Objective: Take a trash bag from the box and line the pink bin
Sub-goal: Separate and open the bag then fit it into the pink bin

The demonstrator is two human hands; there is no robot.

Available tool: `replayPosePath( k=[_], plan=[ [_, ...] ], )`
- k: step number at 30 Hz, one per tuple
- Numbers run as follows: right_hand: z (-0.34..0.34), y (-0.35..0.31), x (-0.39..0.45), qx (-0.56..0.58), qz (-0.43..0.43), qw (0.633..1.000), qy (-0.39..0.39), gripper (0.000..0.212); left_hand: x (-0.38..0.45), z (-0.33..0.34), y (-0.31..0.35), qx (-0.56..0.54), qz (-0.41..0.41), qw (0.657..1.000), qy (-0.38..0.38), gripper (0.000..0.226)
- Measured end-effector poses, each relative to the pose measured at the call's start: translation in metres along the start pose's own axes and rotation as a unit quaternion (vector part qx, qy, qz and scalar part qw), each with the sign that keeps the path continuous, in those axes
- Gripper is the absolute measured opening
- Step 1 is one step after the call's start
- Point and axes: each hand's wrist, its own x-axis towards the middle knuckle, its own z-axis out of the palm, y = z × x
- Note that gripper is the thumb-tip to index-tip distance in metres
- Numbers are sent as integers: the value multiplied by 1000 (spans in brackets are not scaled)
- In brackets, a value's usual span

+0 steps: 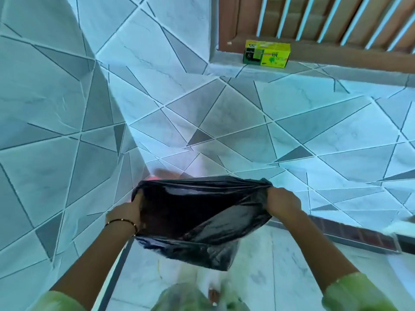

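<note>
A black trash bag (197, 218) hangs open in front of me, its mouth stretched wide. My left hand (126, 212) grips the left edge of the mouth, and my right hand (281, 202) grips the right edge. A sliver of the pink bin (153, 177) shows just behind the bag's far rim; the bag hides the rest of it. The yellow-green box of bin bags (266, 54) stands far back on a tiled ledge under a window grille.
Tiled walls with a triangle pattern rise on the left (51, 131) and ahead. A dark floor drain strip (350, 234) runs to the right. My foot (213, 296) is on the marble floor below the bag.
</note>
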Motion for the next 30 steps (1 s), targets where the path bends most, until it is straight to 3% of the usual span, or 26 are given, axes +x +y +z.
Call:
replayPosePath(
  k=[6,14,19,24,27,30],
  plan=[
    [-11,-34,17,3,-1,1000,14,31,9,0,-35,26,-5,999,20,94],
    [-44,-107,38,64,12,997,49,30,42,-23,-91,4,-10,999,36,101],
    [-51,-144,47,204,14,975,83,31,53,-31,-123,-9,14,997,74,94],
    [-58,-162,44,447,68,873,182,28,59,-38,-131,-27,55,993,99,89],
    [-65,-176,57,552,103,807,184,43,72,-47,-138,-25,54,993,105,87],
    [-83,-194,63,665,80,726,155,50,80,-58,-141,-25,47,993,110,90]
  ],
)
